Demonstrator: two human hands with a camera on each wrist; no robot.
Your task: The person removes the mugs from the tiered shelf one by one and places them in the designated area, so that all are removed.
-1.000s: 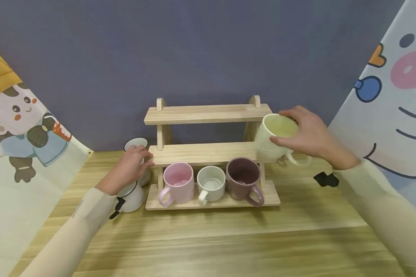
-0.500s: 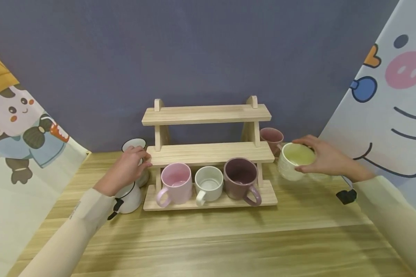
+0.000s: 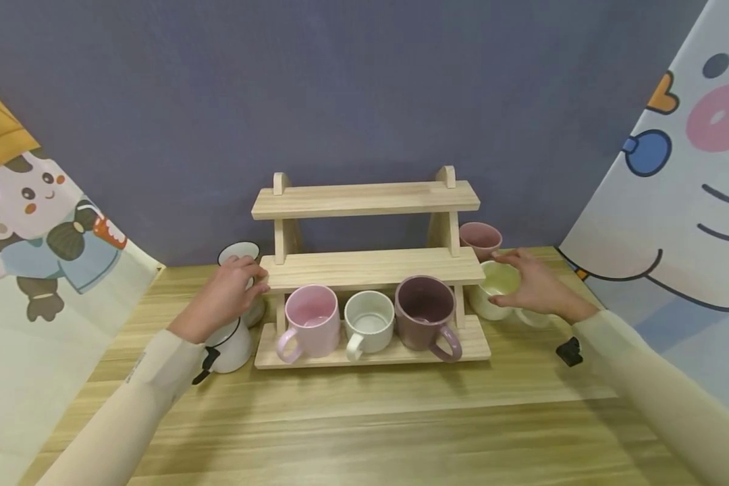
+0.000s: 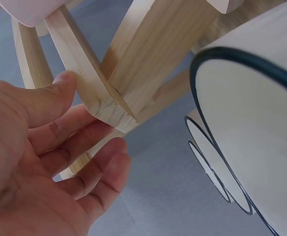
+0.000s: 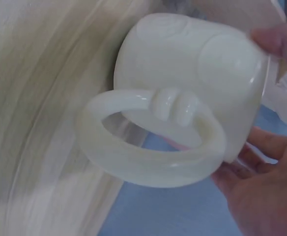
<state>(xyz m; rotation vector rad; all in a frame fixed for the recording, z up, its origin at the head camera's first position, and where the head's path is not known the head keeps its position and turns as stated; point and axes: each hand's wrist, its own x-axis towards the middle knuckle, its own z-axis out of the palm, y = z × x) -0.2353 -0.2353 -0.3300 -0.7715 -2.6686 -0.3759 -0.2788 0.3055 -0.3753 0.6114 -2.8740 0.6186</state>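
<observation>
Pale wooden three-tier rack (image 3: 364, 199) at centre. Left hand (image 3: 231, 287) at its 9 o'clock, pinching the end of the middle shelf (image 3: 370, 268). Right hand (image 3: 534, 287) at 3 o'clock, gripping a glossy pale-yellow ceramic mug (image 3: 489, 286) near the rim, mouth up, looped handle (image 5: 151, 166) toward 4 o'clock. Contact between mug base and wood-grain tabletop (image 3: 364, 432) hard to judge. Dusty-rose cup (image 3: 480, 236) beyond, at the mug's 11 o'clock. Bottom tier: pink mug (image 3: 313, 331) at 7, small white ribbed mug (image 3: 369, 327) at 6, plum mug (image 3: 422, 324) at 5. White black-rimmed mugs (image 3: 233, 347) by left hand.
</observation>
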